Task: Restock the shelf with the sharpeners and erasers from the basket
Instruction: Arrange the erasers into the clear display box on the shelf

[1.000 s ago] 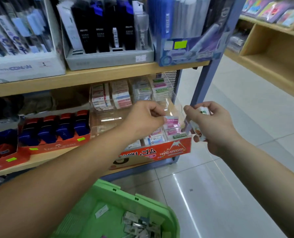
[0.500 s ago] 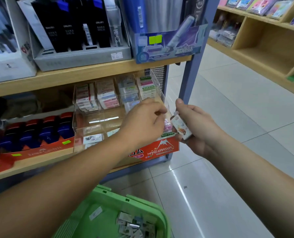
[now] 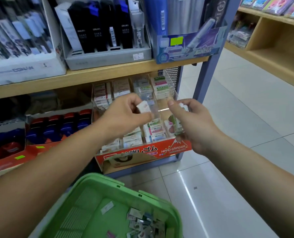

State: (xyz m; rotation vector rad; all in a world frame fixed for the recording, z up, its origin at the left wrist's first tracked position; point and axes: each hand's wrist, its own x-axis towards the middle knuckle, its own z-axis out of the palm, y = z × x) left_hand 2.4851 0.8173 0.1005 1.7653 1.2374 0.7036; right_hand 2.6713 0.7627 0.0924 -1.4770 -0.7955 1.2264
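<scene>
My left hand (image 3: pixel 125 115) pinches a small white eraser (image 3: pixel 143 107) between thumb and fingers, just in front of the clear acrylic eraser display (image 3: pixel 160 103) on the lower shelf. My right hand (image 3: pixel 192 124) grips several small packaged erasers (image 3: pixel 184 106) at the display's right end. The display's compartments hold rows of wrapped erasers (image 3: pixel 153 131) above a red "Hard Eraser" front (image 3: pixel 175 149). Below my arms sits a green basket (image 3: pixel 84 203) with several small packets (image 3: pixel 142 222) in its right corner.
Red trays of red and blue sharpeners (image 3: pixel 57 126) stand left of the display. The upper wooden shelf (image 3: pixel 108 74) carries boxed pens. A blue shelf post (image 3: pixel 209 66) stands at the right, with tiled floor (image 3: pixel 228 152) and another wooden shelf unit (image 3: pixel 271 54) beyond.
My left hand has drawn back from the right hand and now holds a white eraser at the display's middle compartments. The right hand has stayed near the display's right end.
</scene>
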